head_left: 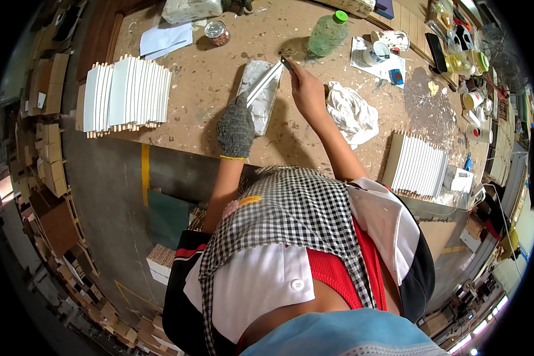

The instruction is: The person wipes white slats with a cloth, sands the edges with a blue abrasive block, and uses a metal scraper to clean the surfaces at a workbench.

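Observation:
My left hand (235, 129), in a dark grey knit glove with a yellow cuff edge, is closed around the lower end of a narrow white slat (265, 82). The slat slants up and to the right over a paint-smeared, pale block (266, 113) on the workbench. At the slat's far end, my bare right hand (307, 90) pinches a small dark tool (286, 62); its exact kind is hard to make out. A crumpled white cloth (351, 114) lies just right of my right forearm.
Stacks of white slats with peg ends stand at left (127, 95) and right (415, 165) on the stained workbench (187, 124). Farther back are a tin (217, 33), white papers (166, 40), a green-capped bottle (328, 35) and a white cup (376, 53).

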`<act>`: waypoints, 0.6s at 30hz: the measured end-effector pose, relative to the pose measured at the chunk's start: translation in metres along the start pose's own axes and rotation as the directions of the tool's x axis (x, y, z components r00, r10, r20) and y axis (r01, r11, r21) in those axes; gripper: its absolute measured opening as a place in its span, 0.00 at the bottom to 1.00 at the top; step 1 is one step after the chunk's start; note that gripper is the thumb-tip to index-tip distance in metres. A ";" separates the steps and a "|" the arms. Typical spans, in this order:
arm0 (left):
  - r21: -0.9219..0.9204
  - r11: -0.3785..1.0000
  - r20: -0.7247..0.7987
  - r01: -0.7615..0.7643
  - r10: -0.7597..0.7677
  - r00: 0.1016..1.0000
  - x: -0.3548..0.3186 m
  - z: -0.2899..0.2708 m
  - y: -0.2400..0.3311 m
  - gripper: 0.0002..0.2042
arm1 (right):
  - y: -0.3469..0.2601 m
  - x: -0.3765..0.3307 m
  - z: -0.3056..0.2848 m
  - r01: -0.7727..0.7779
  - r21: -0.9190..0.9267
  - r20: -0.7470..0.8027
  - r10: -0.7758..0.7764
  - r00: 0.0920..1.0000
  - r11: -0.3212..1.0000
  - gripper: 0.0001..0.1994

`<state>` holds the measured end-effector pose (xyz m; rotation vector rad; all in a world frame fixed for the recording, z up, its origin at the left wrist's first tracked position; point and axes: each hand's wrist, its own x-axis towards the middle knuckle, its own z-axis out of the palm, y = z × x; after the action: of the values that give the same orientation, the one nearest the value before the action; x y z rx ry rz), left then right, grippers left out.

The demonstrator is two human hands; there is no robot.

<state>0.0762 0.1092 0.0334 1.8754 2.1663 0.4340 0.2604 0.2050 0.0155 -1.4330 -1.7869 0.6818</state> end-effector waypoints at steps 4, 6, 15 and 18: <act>-0.001 1.000 0.002 0.005 -0.005 1.000 0.000 -0.002 -0.001 0.17 | -0.002 0.001 0.000 0.004 0.001 0.008 -0.004 1.000 1.000 0.14; 0.001 1.000 0.021 0.018 -0.018 1.000 0.000 -0.002 0.000 0.17 | -0.002 0.001 0.000 -0.003 -0.003 0.018 0.003 1.000 1.000 0.14; 0.000 0.996 -0.082 -0.087 0.087 0.993 -0.003 0.006 -0.008 0.18 | -0.007 0.010 -0.008 0.007 -0.183 0.177 0.026 0.984 0.983 0.15; 0.022 0.997 -0.080 -0.069 0.071 0.994 -0.003 0.006 -0.008 0.18 | 0.006 0.009 -0.005 -0.014 -0.014 0.036 0.014 0.999 1.000 0.14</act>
<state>0.0719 0.1052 0.0247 1.9817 2.1676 0.5128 0.2668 0.2146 0.0158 -1.4521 -1.8145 0.7080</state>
